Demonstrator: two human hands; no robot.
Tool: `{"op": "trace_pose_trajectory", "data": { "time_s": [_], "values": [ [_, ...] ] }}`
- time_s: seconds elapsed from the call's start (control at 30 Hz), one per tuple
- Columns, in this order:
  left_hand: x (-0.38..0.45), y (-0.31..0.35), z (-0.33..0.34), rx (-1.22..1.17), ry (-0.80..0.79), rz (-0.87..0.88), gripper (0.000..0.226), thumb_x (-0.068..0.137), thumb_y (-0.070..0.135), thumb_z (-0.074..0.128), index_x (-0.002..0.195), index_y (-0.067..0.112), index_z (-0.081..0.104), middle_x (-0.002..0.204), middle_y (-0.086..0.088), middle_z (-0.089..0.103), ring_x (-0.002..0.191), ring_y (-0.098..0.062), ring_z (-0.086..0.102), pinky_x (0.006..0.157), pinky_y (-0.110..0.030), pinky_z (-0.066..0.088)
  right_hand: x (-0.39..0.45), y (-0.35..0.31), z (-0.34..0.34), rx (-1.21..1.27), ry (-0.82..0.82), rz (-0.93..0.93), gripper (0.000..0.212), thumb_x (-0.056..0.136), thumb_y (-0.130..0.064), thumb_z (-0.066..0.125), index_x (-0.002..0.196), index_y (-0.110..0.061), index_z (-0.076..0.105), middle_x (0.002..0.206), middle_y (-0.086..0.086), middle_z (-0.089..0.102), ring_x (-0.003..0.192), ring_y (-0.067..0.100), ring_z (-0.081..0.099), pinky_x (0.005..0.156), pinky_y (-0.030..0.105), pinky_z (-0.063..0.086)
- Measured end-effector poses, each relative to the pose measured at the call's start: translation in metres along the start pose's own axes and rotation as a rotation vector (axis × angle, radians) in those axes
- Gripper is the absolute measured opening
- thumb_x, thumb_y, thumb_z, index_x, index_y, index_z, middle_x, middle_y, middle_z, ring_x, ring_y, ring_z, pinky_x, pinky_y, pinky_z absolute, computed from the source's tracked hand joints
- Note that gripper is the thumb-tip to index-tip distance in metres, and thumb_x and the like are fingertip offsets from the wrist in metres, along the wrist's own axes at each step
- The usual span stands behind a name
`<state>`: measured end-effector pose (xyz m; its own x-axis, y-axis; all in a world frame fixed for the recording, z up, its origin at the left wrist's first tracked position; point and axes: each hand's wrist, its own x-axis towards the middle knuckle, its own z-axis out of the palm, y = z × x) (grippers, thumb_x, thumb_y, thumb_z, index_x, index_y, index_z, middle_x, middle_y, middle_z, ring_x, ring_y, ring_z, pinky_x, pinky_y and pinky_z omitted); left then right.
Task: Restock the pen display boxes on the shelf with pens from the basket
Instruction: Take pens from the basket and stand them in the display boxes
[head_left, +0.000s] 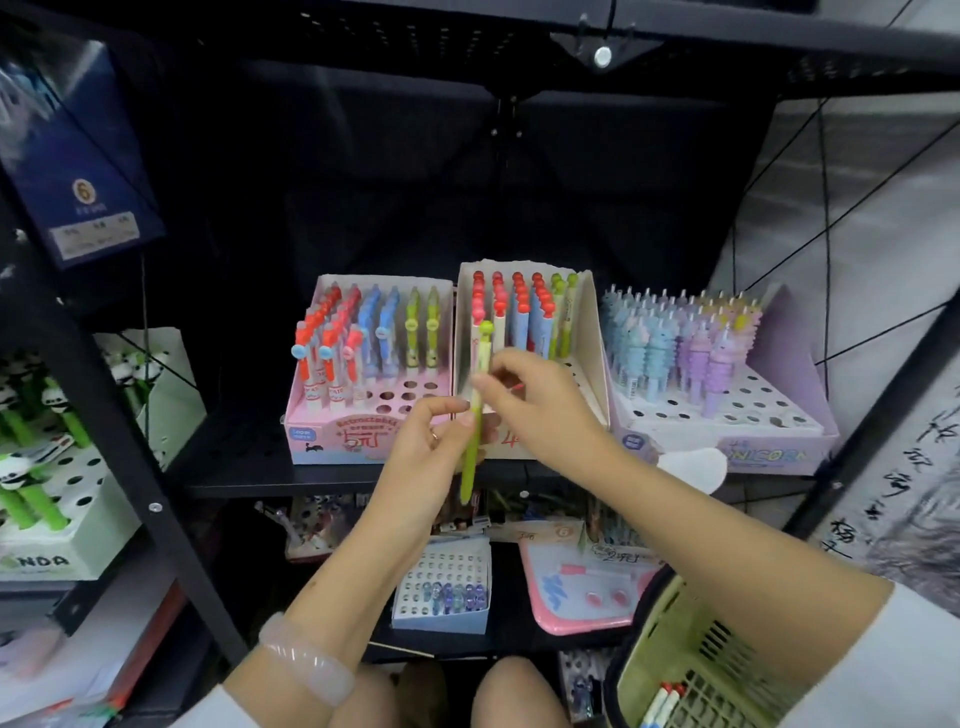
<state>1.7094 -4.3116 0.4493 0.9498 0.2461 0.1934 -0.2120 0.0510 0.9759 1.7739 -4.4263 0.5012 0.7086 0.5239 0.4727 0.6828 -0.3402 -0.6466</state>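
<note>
- A green pen (474, 415) stands nearly upright in front of the middle display box (589, 332), its round cap level with the box's empty holes.
- The left hand (426, 457) pinches the pen's barrel low down; the right hand (540, 405) pinches it higher, thumb and fingers curled round it.
- A pink display box (363, 441) sits just left, a purple display box (779, 441) right, all on the black shelf (234, 478).
- The green basket (691, 670) hangs at the right arm, a few pens inside.

The pink display box (363, 431) carries "5元" in red on its front. The green-and-white box (57, 558) of panda pens shows "NDA". The lilac box (769, 454) reads "NICOR", and the dark blue package (85, 192) bears a gold "6".
</note>
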Motion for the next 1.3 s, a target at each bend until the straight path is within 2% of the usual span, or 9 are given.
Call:
{"op": "trace_pose_trajectory", "data": {
  "time_s": [0.07,0.17,0.27,0.47,0.7,0.9,1.03,1.17,1.3],
  "values": [
    [0.001,0.000,0.004,0.043,-0.035,-0.012,0.018,0.093,0.029,0.053,0.110,0.033,0.056,0.111,0.010,0.067,0.107,-0.003,0.060,0.094,-0.025,0.043,0.004,0.010,-0.021,0.061,0.139,0.029,0.024,0.097,-0.020,0.047,0.074,-0.027,0.045,0.066,-0.008,0.054,0.057,-0.002,0.055,0.055,0.015,0.047],
    [0.000,0.003,0.010,0.120,-0.087,0.024,0.023,0.092,0.029,0.054,0.111,0.042,0.053,0.122,0.022,0.057,0.110,0.017,0.049,0.088,-0.006,0.040,0.018,0.026,-0.057,0.067,0.347,0.067,0.020,0.099,-0.021,0.041,0.079,-0.025,0.043,0.066,-0.004,0.056,0.052,0.000,0.057,0.051,0.018,0.051],
    [0.004,0.004,0.015,0.240,-0.106,0.059,0.030,0.092,0.024,0.054,0.114,0.044,0.049,0.128,0.024,0.050,0.118,0.013,0.044,0.098,-0.012,0.033,0.036,0.043,-0.080,-0.125,0.489,0.074,0.017,0.099,-0.022,0.040,0.084,-0.015,0.043,0.068,0.003,0.059,0.057,0.009,0.061,0.055,0.031,0.053],
    [0.013,0.002,0.022,0.320,-0.102,0.078,0.032,0.091,0.026,0.055,0.111,0.050,0.047,0.129,0.024,0.049,0.127,-0.004,0.040,0.102,-0.023,0.030,0.064,0.068,-0.076,-0.475,0.287,0.163,0.026,0.101,-0.022,0.036,0.104,0.002,0.045,0.079,0.018,0.063,0.069,0.034,0.061,0.060,0.042,0.050],
    [0.017,0.001,0.019,0.338,-0.095,0.069,0.030,0.091,0.026,0.055,0.110,0.049,0.049,0.124,0.029,0.050,0.123,0.002,0.042,0.103,-0.022,0.031,0.075,0.071,-0.074,-0.557,0.214,0.224,0.027,0.101,-0.022,0.036,0.108,0.002,0.045,0.087,0.021,0.065,0.077,0.036,0.064,0.067,0.043,0.052],
    [0.016,0.000,0.021,0.330,-0.090,0.078,0.030,0.091,0.023,0.054,0.111,0.046,0.049,0.124,0.026,0.051,0.123,0.000,0.043,0.100,-0.019,0.031,0.087,0.072,-0.070,-0.698,-0.091,0.473,0.008,0.091,-0.003,0.052,0.084,-0.006,0.051,0.084,0.010,0.058,0.079,0.027,0.059,0.060,0.028,0.047],
    [0.013,0.001,0.022,0.337,-0.097,0.078,0.033,0.092,0.018,0.054,0.110,0.046,0.048,0.126,0.022,0.051,0.123,-0.002,0.043,0.103,-0.024,0.032,0.087,0.064,-0.067,-0.780,-0.173,0.539,0.016,0.087,0.004,0.052,0.100,0.000,0.058,0.103,0.015,0.063,0.092,0.026,0.062,0.066,0.029,0.045],
    [0.009,0.001,0.026,0.321,-0.114,0.080,0.032,0.093,0.018,0.052,0.112,0.043,0.050,0.125,0.022,0.052,0.123,-0.002,0.044,0.104,-0.025,0.032,0.070,0.058,-0.073,-0.625,-0.159,0.408,0.022,0.093,-0.015,0.052,0.076,-0.002,0.059,0.089,0.018,0.068,0.082,0.027,0.065,0.080,0.032,0.053],
    [0.001,-0.002,0.048,0.261,-0.187,0.081,0.029,0.093,0.018,0.052,0.110,0.042,0.050,0.123,0.019,0.054,0.117,0.005,0.048,0.096,-0.015,0.038,0.019,0.048,-0.084,-0.332,-0.079,0.235,0.023,0.094,-0.024,0.052,0.112,-0.012,0.060,0.085,0.000,0.064,0.075,0.013,0.058,0.076,0.028,0.051]
  ]
}}
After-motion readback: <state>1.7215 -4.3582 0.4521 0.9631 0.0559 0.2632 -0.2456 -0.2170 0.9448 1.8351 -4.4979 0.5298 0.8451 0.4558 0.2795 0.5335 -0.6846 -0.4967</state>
